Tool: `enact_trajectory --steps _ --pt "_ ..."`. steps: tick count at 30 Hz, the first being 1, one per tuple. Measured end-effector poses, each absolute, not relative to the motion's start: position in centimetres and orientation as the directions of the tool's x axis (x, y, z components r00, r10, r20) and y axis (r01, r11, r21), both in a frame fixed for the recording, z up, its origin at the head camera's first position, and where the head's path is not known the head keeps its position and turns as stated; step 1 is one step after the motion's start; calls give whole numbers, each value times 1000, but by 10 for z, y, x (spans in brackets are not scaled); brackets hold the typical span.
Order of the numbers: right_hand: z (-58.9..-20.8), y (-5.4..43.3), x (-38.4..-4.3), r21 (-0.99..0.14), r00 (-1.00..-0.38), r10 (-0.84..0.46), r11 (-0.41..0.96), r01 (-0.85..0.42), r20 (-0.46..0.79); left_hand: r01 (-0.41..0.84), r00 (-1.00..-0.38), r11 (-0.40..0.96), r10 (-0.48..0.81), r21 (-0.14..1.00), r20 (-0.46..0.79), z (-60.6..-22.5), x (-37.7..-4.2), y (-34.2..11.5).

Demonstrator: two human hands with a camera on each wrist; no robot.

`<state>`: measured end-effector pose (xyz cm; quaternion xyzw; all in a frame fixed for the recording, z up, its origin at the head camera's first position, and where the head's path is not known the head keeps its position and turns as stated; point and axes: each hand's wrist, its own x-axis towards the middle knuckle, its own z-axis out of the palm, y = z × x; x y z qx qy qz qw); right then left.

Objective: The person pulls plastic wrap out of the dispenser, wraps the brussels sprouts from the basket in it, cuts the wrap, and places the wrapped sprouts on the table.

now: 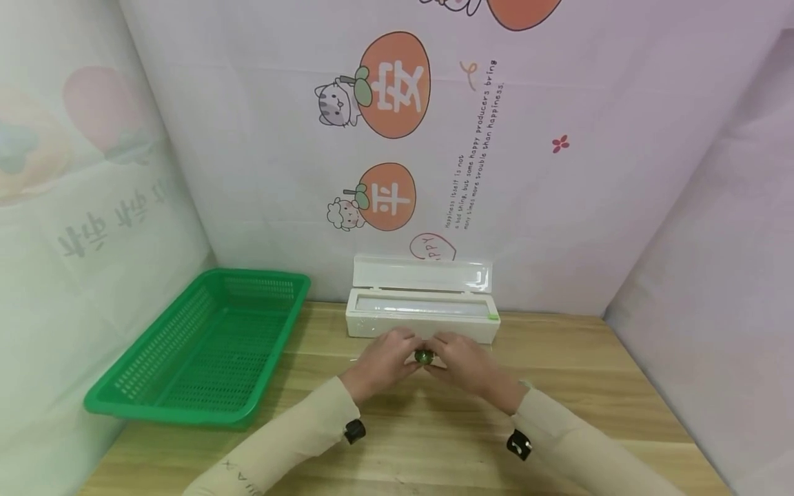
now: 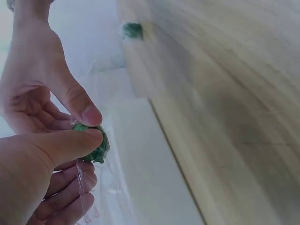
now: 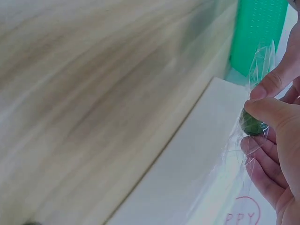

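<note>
A small round dark green item (image 1: 424, 357) sits between my two hands in clear cling film, its exact kind unclear. In the left wrist view, my left thumb presses on the green item (image 2: 98, 152) from the near side, fingers curled beneath it. My left hand (image 1: 386, 362) and right hand (image 1: 462, 362) meet around it, thumbs side by side. My right hand (image 2: 40, 84) pinches it from the other side. Crinkled film (image 3: 262, 65) sticks up beside the thumbs in the right wrist view. Just behind the hands stands a white cling film box (image 1: 422, 324), lid (image 1: 422, 274) raised.
A green plastic basket (image 1: 267, 344) stands on the wooden table (image 1: 397, 455) at the left. Beyond my right hand, another green item in film (image 2: 132, 31) lies on the table. A printed cloth (image 1: 279, 172) hangs behind the box.
</note>
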<state>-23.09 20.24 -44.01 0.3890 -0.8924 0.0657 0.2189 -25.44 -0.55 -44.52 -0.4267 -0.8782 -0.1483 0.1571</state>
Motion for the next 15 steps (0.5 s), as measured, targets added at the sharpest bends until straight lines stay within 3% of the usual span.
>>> enact_trajectory --steps 6,15 --pt "-429 200 -228 90 -578 -677 681 -727 455 805 -551 591 709 56 439 -435 -248 -8" --pt "-433 198 -220 87 -589 -700 670 -737 404 824 -530 565 740 46 415 -441 -240 -12"
